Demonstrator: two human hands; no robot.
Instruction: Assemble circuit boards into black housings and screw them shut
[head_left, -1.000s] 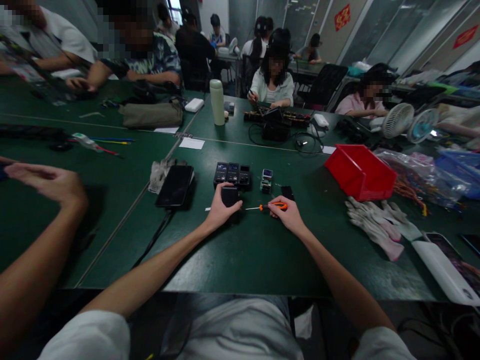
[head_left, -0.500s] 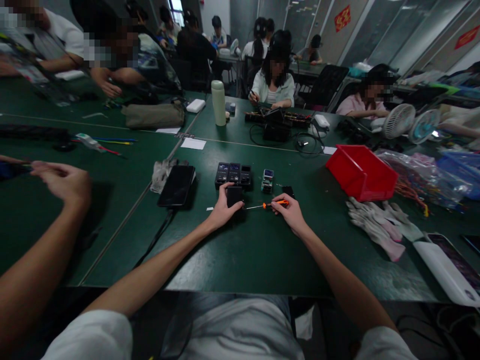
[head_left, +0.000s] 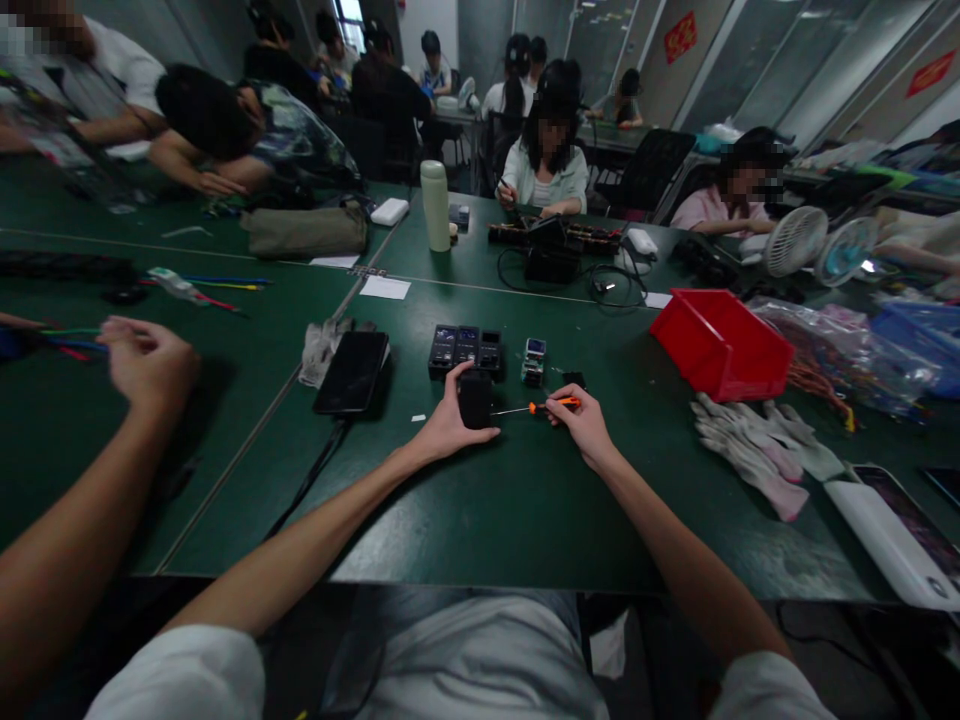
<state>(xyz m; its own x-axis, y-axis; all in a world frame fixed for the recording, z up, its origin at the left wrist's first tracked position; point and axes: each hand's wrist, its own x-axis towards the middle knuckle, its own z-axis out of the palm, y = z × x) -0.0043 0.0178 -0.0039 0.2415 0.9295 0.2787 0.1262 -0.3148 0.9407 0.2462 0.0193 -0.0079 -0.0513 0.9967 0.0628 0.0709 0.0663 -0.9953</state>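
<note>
In the head view, my left hand (head_left: 448,424) gripped a small, black, plastic-looking box (head_left: 475,400) just this side of three black screened modules (head_left: 466,350); my right hand (head_left: 583,421) pinched an orange-handled, metal-shafted screwdriver (head_left: 535,408). I judged the box light, stiff, best held by opposite sides.
</note>
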